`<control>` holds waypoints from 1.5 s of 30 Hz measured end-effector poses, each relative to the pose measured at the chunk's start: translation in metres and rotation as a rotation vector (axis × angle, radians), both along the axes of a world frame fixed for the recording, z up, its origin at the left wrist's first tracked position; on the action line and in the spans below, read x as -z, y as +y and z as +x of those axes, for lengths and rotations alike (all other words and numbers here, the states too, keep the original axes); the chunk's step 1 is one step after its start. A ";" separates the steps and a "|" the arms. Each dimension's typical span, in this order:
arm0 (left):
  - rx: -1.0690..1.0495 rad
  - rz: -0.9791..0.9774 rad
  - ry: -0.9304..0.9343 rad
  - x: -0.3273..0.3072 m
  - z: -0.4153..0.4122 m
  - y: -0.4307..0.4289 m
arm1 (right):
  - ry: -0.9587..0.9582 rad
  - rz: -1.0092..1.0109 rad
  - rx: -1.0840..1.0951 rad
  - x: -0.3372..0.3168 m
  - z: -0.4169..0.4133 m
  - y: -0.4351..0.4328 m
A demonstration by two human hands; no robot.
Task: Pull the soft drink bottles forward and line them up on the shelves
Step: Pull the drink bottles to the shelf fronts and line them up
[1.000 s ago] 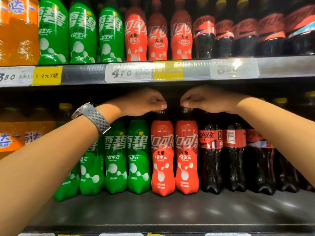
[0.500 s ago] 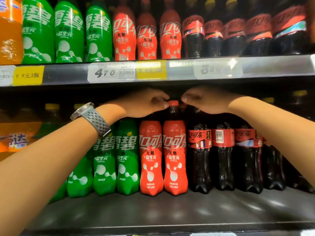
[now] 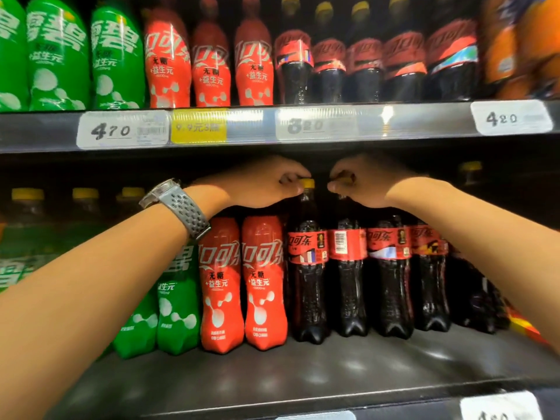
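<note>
The cola bottles (image 3: 309, 283) are glossy dark plastic with shiny film labels. The lower shelf (image 3: 303, 377) is smooth, faintly reflective metal. The watch strap (image 3: 185, 212) looks matt, perforated rubber.

Blurred orange bottles (image 3: 521, 47) (top right corner)
</note>
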State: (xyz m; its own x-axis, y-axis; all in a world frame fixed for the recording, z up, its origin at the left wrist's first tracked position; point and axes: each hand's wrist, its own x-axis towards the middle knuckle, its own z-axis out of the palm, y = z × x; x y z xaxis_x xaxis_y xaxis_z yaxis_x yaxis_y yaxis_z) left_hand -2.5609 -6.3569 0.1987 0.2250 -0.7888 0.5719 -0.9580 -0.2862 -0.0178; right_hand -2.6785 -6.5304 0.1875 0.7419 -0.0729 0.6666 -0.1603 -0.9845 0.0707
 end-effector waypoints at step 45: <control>-0.158 -0.129 -0.134 0.007 -0.034 -0.070 | -0.036 0.030 0.022 -0.006 -0.027 -0.063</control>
State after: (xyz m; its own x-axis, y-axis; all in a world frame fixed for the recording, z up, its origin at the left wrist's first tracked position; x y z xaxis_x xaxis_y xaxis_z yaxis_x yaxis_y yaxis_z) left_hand -2.5947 -6.4274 0.1918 0.2557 -0.6683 0.6986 -0.8925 -0.4408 -0.0950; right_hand -2.7054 -6.5936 0.1932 0.7157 -0.1091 0.6899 -0.1839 -0.9823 0.0354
